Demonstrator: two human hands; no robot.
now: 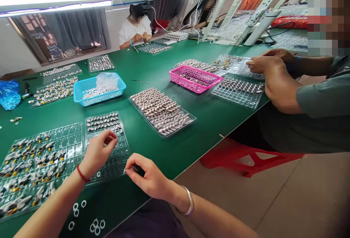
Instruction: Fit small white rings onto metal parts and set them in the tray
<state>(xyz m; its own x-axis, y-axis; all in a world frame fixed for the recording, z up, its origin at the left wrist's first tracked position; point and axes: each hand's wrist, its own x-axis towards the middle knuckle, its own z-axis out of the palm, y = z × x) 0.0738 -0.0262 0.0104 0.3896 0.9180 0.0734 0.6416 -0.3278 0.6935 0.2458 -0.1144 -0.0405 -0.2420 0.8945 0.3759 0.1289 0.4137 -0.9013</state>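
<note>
My left hand point(100, 151), with a red cord at the wrist, hovers over a clear blister tray point(124, 147). Its thumb and fingers are curled together, and whatever they pinch is hidden. In the far rows of that tray sit small dark-and-pale oval parts point(102, 123). Just right of the tray's near corner, my right hand point(149, 176), wearing a silver bangle, is closed in a pinch. A tiny greyish piece shows at its fingertips, too small to name. To the left lies a larger clear tray point(73, 141) of white, black and yellow earbud-like parts point(32, 163).
Loose white rings point(95, 227) lie near the table's front edge. Beyond are a blue basket point(100, 97) with a plastic bag, a full tray of pale parts point(161, 110) and a pink basket point(195, 79). A co-worker's hands point(269, 61) work at the right; another person sits opposite.
</note>
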